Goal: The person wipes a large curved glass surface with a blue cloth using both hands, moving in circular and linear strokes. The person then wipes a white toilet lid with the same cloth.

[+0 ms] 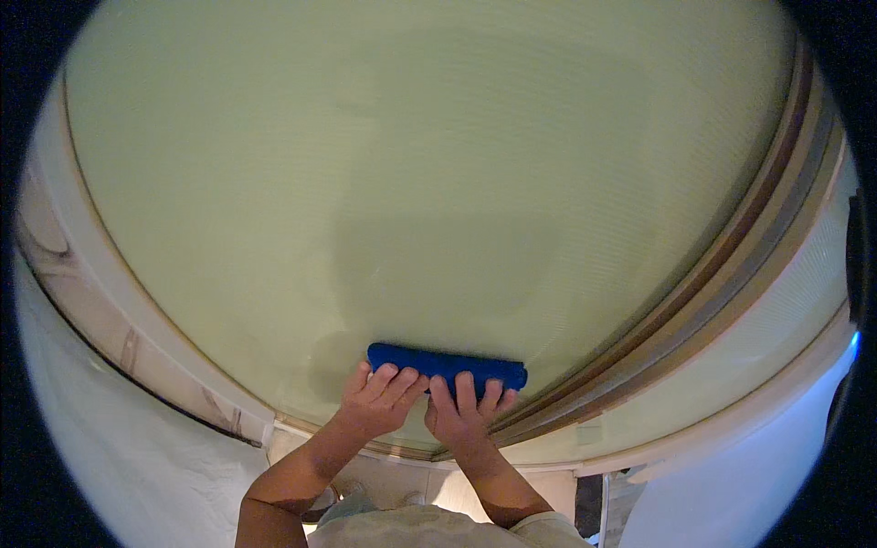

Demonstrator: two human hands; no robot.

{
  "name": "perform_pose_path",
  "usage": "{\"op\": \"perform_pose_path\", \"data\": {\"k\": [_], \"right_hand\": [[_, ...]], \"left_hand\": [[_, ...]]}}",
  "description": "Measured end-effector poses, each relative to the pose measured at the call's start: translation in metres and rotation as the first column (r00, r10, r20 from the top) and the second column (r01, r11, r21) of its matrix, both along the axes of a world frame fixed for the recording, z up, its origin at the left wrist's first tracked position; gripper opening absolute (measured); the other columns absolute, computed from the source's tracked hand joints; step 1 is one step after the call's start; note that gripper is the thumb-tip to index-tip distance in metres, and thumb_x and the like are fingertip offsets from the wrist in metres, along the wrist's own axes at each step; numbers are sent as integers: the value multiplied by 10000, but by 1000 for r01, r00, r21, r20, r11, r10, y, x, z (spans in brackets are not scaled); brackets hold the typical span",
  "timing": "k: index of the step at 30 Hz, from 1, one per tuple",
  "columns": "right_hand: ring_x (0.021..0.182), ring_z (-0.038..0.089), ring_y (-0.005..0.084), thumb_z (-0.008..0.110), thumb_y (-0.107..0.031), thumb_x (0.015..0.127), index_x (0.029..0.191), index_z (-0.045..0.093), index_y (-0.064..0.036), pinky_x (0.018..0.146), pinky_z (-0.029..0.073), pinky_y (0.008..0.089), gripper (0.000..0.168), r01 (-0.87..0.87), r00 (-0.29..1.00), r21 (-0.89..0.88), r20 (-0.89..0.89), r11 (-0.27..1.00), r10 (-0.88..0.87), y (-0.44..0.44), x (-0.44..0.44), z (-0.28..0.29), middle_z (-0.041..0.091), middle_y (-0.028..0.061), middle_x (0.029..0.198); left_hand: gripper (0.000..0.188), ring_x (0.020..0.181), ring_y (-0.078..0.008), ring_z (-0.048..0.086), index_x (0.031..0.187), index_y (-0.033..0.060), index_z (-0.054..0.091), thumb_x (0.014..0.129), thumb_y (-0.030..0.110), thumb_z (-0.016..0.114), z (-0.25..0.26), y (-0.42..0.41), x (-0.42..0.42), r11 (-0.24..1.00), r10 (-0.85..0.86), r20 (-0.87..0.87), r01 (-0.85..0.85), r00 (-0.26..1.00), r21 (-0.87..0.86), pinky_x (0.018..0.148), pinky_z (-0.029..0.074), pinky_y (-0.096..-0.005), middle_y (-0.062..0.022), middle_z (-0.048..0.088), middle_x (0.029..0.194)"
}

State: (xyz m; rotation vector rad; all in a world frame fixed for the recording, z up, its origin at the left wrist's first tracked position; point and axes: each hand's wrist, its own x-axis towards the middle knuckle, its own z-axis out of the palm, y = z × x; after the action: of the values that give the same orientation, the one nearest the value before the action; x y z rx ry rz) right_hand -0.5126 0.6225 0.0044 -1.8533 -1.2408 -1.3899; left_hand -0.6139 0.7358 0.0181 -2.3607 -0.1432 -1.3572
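Both my hands grip a long blue bar-shaped tool point(449, 368), like a squeegee, close to the near edge of a pale green, mesh-like sheet point(438, 171). My left hand point(384, 397) is on the bar's left half, fingers laid over its near side. On the right half, my right hand point(462, 407) has its fingers spread across the bar in the same way. The two hands nearly meet at the middle. The bar lies almost crosswise, its right end slightly nearer to me. Its underside, where it meets the sheet, is hidden.
A pale frame edge point(130, 274) bounds the sheet on the left, with a stained board point(96, 315) outside it. Brown and grey frame bars point(706, 322) run along the right, beside another greenish panel point(740, 356). White sheeting point(157, 452) covers the lower left. Soft shadows fall across the sheet.
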Motion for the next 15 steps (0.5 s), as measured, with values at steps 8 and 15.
{"op": "perform_pose_path", "data": {"k": [8,15], "right_hand": [[1179,330,297,503,-262,846,1100,592,-253,982,155,475,269,-21,987,119,158,993,2,58,-33,63,475,-5,1263],[1153,340,379,500,-248,854,1016,578,-129,916,226,511,215,0,978,132,209,991,-28,74,-46,28,470,141,1244]], "left_hand": [[330,1211,-263,419,1123,98,576,816,187,493,58,5,-28,916,389,196,-401,900,21,1030,182,-492,-76,458,1297],[341,1231,-247,380,1143,104,556,848,225,436,16,43,-37,993,120,129,-117,984,-31,1058,163,-436,-72,470,1274]]}}
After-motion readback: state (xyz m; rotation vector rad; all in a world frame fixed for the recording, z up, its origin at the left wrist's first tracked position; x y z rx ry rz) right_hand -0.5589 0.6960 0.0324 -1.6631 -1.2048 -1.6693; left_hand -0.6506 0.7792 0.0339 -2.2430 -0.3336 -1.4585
